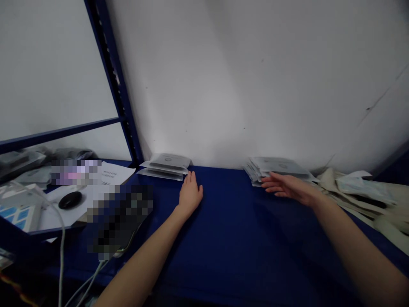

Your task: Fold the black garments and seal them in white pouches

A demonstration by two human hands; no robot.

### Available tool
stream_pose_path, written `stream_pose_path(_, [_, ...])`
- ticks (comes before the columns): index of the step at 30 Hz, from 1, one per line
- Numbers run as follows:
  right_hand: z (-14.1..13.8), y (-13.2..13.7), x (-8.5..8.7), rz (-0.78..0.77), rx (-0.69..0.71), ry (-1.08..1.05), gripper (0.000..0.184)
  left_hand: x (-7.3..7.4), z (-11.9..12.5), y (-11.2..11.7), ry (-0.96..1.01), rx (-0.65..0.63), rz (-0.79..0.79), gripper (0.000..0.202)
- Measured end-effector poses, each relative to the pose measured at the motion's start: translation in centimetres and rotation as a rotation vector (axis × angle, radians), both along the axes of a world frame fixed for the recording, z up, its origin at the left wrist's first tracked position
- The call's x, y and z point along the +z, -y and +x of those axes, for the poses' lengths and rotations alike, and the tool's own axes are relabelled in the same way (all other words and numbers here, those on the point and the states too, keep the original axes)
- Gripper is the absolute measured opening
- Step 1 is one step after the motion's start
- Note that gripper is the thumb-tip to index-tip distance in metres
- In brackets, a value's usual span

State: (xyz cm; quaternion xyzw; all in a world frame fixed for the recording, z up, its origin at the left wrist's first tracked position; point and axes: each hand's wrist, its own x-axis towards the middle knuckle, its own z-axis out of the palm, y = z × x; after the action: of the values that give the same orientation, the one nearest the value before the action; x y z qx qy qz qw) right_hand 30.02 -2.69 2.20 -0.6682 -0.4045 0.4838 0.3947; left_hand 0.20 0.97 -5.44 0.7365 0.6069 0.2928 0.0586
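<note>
Blue worktop (220,256) is seen carrying two stacks of flat grey sleeves, a round mark printed on each top sleeve. The left hand (191,195) is laid palm-down on the worktop, its fingers held close together and directed away from the wearer, with nothing gripped. The left stack (164,167) is found just left of those fingers, against the wall (243,85). The right hand (289,187) is extended leftward, its fingers slightly spread and empty, their tips placed at the front edge of the right stack (277,167). That stack's sleeves are slightly fanned. Both long axes are aligned along the wall. Cream bags (358,196) are noted right of the right fingers.
</note>
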Motion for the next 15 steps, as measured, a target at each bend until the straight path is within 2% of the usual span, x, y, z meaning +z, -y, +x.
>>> stream_pose_path(2, [2.4,0.6,-0.4,0.043,-0.136,-0.079,0.029,0.0,0.0,0.0,0.013,0.023,0.011,0.058])
stream_pose_path(5, [4.5,1.1,-0.9,0.118,-0.336,-0.178,0.033,0.0,0.1,0.0,0.024,0.076,-0.015,0.059])
stream_pose_path(8, [5.2,1.0,-1.2,0.16,-0.483,-0.208,0.033,0.1,0.0,0.0,0.033,0.1,-0.045,0.059])
stream_pose_path(11, [5.7,0.7,-1.6,0.166,-0.617,-0.151,0.031,0.2,0.0,0.0,0.035,0.097,-0.028,0.058])
stream_pose_path(15, [6.6,0.5,-2.4,0.171,-0.703,-0.119,0.028,0.4,0.1,0.4,0.036,0.072,-0.007,0.052])
